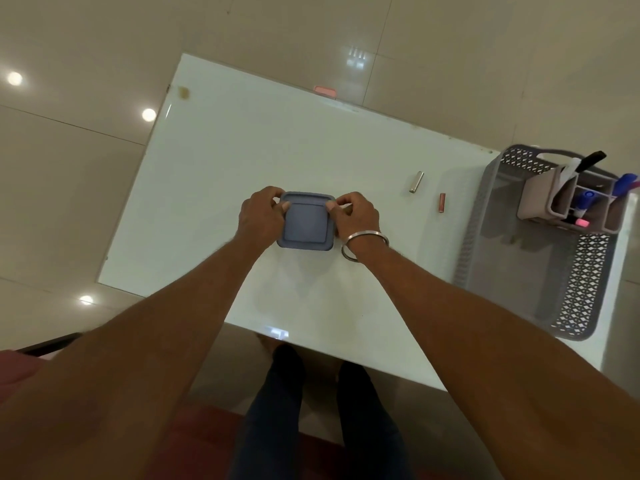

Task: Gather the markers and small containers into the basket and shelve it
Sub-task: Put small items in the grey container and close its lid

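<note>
Both hands on the blue square container [305, 221], mid white surface [214, 161]. Left hand [260, 216] fingers curled over its left lid edge, right hand [355, 216] fingers pinching the far right corner; bangle [363, 242] on right wrist. Grey basket [512, 271] sits at the surface's right end, organizer [561, 202] inside with markers [588, 161] upright. Silver tube [416, 181] and pink tube [442, 202] lie loose between container and basket
</note>
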